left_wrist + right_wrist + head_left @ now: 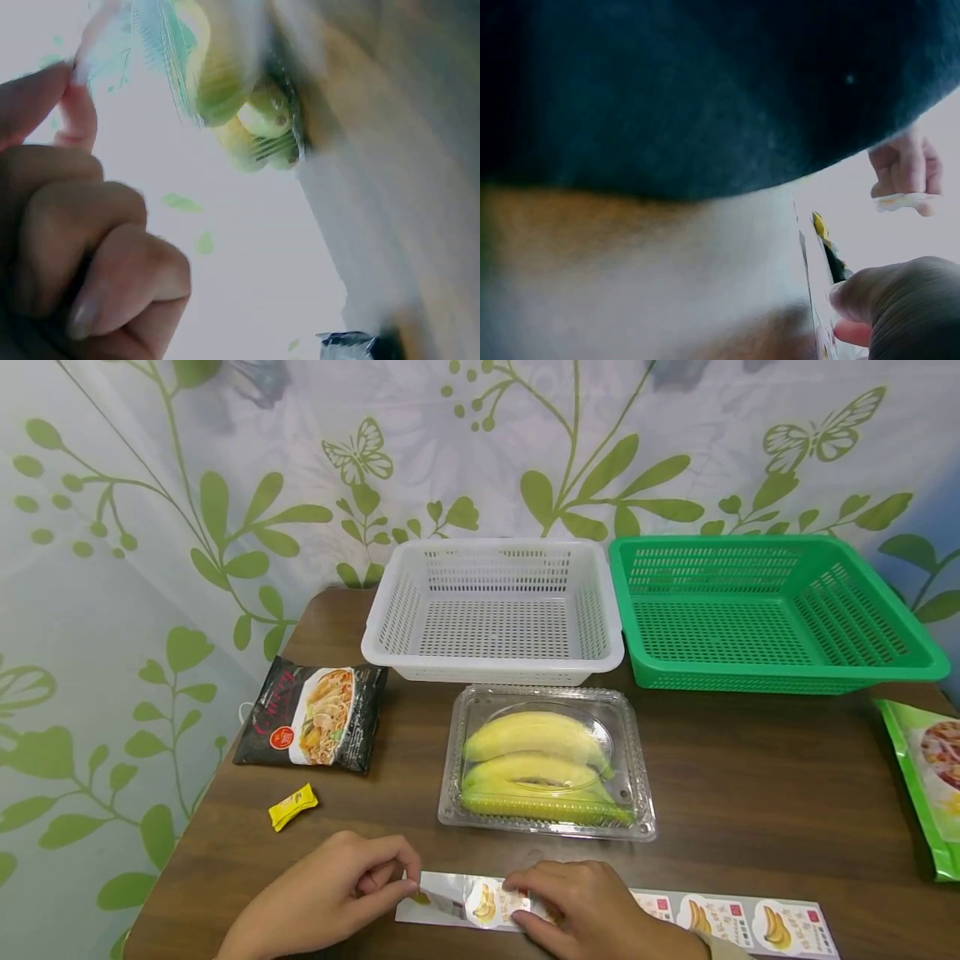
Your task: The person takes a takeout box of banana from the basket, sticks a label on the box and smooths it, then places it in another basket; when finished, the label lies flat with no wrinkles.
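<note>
One label strip (483, 902) lay in front of banana box (546, 829) in head cam, L hand (341, 887) pinching sticker (422, 898), R hand (577, 900) pressing strip, fingers apart; L wrist cam had thumb/index together; R wrist cam had sticker raised, prob peel step, next likely needing flat carry w/o curl.

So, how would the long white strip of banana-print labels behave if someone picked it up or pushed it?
The strip would probably flop and sag: it looks paper-thin along its length. Being so slim, it is likely light. Pushed, it may skid or buckle rather than roll, lying flat on the brown wood-grain table beneath the right grip.
</note>
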`<state>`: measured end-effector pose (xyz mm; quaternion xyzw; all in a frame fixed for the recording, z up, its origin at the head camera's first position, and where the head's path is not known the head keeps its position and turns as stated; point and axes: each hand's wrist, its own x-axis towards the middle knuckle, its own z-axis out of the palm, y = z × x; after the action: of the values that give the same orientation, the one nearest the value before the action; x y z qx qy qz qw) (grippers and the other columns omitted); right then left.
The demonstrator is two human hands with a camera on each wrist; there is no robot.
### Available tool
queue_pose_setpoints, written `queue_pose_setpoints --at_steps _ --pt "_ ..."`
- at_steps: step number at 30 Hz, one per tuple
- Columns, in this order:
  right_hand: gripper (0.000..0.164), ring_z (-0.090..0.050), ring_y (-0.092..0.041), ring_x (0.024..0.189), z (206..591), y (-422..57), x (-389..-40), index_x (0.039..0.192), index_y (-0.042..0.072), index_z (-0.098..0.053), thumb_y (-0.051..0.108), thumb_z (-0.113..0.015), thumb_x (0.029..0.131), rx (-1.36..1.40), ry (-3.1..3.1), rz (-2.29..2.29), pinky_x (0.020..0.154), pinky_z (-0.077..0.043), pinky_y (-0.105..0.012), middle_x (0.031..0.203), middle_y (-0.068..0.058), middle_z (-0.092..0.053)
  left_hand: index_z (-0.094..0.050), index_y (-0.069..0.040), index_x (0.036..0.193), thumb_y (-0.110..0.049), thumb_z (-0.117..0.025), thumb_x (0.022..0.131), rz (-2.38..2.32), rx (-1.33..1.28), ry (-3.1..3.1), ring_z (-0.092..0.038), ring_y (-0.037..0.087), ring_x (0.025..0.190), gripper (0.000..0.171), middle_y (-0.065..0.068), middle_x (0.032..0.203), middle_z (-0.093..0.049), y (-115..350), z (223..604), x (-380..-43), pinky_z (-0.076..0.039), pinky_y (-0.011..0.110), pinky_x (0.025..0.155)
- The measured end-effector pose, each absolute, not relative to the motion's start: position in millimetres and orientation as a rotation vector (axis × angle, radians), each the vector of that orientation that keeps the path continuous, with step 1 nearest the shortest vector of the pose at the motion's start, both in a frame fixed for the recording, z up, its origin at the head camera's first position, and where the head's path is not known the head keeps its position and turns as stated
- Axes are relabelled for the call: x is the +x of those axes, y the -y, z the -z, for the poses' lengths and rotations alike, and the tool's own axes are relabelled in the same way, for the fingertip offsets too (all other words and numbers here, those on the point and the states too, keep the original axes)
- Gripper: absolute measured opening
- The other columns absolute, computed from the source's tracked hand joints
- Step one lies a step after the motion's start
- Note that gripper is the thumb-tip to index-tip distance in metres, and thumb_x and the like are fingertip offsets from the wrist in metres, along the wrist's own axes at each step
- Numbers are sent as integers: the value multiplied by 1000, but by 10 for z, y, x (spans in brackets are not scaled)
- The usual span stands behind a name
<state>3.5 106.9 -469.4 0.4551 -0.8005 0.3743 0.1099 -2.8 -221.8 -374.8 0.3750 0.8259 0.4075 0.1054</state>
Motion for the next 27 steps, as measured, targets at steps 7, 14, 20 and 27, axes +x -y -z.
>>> queue_pose_setpoints --at_steps 7,14,20,27 --pt "25 -36 15 66 4656 -1087 39 118 17 -72 28 -73 95 1329 2393 -1107 62 -40 -7 79 19 -57 -65 -28 105 -9 -70 98 -1354 1073 -2509 -23 -9 58 21 -11 61 -31 2260 3552 -69 -31 11 49" --pt "33 -37 15 66 4605 -1117 75 124 16 -69 26 -76 94 1325 2420 -1186 62 -38 -5 72 19 -50 -64 -26 107 -8 -70 98 -1454 1060 -2512 -21 -6 55 21 -10 59 -28 2113 3492 -243 -27 16 46" --pt "27 -47 11 65 4488 -1126 68 123 9 -69 22 -67 100 1427 2202 -1199 64 -41 -4 75 16 -57 -65 -27 104 -15 -70 99 -1445 998 -2533 -21 -3 52 14 -11 57 -28 1984 3428 -378 -27 19 45" --pt "24 -48 5 59 4085 -1195 -114 107 -4 -73 15 -60 101 1363 1831 -1059 55 -41 -9 69 10 -56 -68 -23 103 -16 -72 97 -1464 935 -2559 -21 -1 53 9 -10 57 -26 1863 3341 -523 -27 23 46"
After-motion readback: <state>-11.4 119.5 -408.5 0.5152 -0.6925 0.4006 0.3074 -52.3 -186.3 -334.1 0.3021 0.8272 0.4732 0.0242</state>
